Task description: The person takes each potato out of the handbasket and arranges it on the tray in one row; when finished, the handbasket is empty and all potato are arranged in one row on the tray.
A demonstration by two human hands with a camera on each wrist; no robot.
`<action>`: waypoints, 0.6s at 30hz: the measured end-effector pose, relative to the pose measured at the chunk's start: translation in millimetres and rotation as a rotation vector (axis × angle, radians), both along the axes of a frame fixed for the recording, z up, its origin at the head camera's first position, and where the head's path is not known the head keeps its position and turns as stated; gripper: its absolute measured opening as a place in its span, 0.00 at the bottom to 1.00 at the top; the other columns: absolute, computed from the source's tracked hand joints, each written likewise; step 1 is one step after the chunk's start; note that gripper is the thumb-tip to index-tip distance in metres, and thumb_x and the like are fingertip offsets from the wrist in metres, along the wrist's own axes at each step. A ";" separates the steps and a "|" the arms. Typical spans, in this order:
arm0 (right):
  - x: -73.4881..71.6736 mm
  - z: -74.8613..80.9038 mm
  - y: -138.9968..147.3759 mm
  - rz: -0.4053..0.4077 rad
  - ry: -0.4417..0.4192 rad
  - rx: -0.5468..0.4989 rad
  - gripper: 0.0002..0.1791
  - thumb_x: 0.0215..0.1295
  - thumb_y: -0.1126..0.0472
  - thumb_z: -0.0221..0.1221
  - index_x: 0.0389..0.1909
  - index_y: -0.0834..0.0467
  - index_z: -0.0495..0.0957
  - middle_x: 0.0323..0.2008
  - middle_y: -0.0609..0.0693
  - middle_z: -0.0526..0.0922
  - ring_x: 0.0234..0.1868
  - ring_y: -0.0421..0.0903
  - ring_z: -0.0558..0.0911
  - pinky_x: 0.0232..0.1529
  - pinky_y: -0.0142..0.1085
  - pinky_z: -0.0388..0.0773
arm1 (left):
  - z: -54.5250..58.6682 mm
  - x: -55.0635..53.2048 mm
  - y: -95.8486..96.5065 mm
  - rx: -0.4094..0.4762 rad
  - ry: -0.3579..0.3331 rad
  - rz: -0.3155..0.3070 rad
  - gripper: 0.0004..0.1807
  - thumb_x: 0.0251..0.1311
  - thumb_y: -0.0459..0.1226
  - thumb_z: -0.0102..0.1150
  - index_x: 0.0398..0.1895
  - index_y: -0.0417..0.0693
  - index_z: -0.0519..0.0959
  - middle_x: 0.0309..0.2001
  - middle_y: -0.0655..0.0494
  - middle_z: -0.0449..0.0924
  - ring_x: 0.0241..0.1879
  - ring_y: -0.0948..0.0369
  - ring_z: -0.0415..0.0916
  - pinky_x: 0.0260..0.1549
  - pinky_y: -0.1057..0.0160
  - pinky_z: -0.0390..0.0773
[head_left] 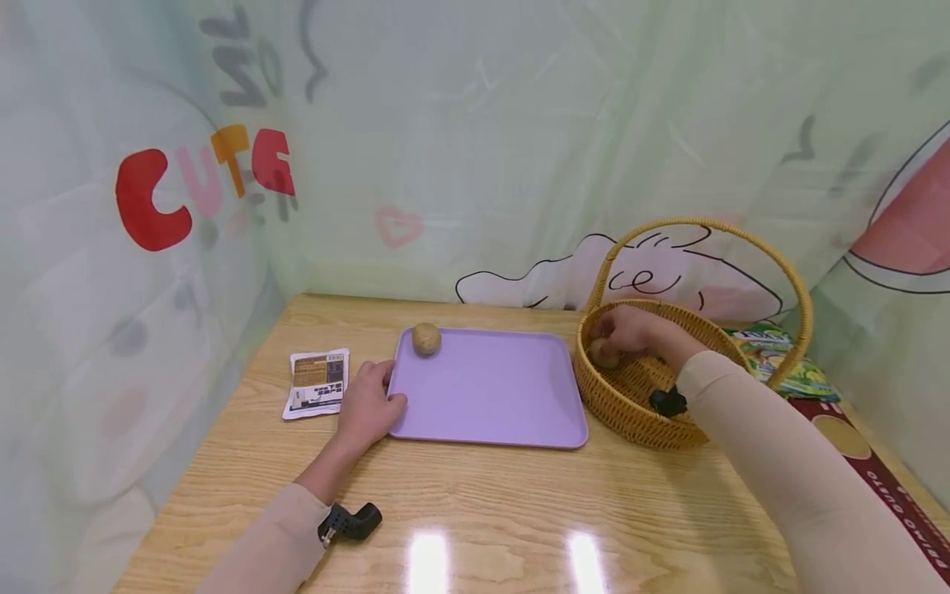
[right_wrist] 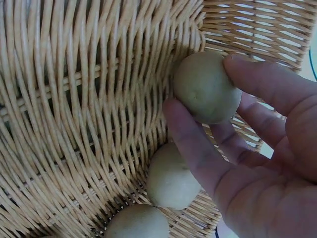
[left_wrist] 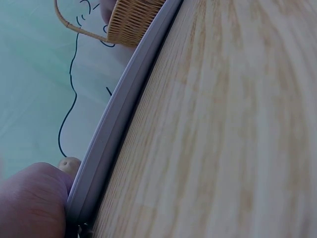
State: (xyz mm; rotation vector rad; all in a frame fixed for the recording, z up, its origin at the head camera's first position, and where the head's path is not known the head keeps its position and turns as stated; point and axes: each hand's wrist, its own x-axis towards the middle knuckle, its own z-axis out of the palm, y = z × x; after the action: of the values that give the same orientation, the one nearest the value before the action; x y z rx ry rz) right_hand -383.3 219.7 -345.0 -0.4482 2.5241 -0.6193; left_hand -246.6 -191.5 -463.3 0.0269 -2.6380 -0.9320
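Pale-brown and rounded, one smooth potato point(right_wrist: 205, 88) is pinched by the right hand point(head_left: 629, 327) inside the golden wicker basket point(head_left: 631, 417), well apart from the left hand point(head_left: 369, 403), which touches the flat purple tray's point(head_left: 490, 388) left rim, whether gripping I cannot tell.

Head view: above the desk point(head_left: 497, 499), facing forward and down, farthest back. Left wrist view: low, tilted, close along the edge of the tray point(head_left: 490, 388), facing the basket point(head_left: 619, 415). Right wrist view: close to the basket's weave. All three share the basket.
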 end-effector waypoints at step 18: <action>17.8 32.7 10.9 -0.060 0.156 -0.105 0.26 0.59 0.62 0.61 0.60 0.65 0.74 0.50 0.60 0.79 0.42 0.51 0.79 0.42 0.44 0.79 | 2.9 4.3 1.1 0.001 -0.005 -0.015 0.31 0.45 0.36 0.60 0.58 0.40 0.78 0.36 0.50 0.74 0.32 0.54 0.71 0.31 0.54 0.73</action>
State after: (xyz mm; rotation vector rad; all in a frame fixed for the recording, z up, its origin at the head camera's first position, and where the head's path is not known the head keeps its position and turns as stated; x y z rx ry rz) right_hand -365.5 230.6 -312.2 -0.4765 2.6692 -0.7704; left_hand -242.2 -190.4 -460.4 0.0092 -2.6460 -0.9397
